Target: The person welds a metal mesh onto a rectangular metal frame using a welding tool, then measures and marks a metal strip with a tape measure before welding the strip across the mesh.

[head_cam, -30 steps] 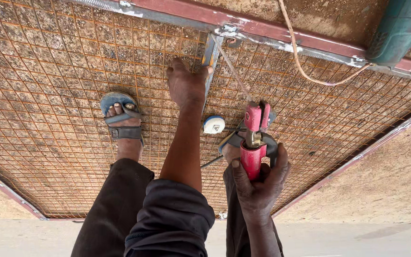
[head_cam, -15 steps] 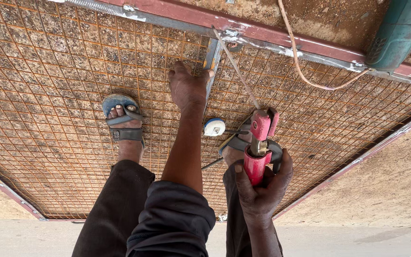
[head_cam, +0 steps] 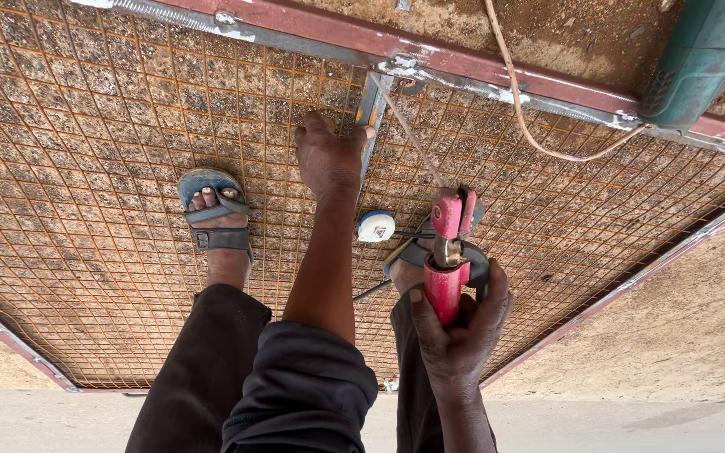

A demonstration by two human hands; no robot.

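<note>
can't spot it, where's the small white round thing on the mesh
In the head view the small white round thing lies on the wire mesh near the middle, between the left hand and the right hand holding the red electrode holder.

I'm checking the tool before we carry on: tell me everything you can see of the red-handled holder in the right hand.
The red-handled holder is a clamp-type tool with a red grip, a brass-coloured metal piece at mid-length and red jaws at the top. The right hand wraps its lower grip, thumb along the left side, holding it roughly upright above the wire mesh panel. A thin rod runs from the jaws up-left toward the frame's grey upright bar. Whether a cable leaves its base cannot be seen.
</note>
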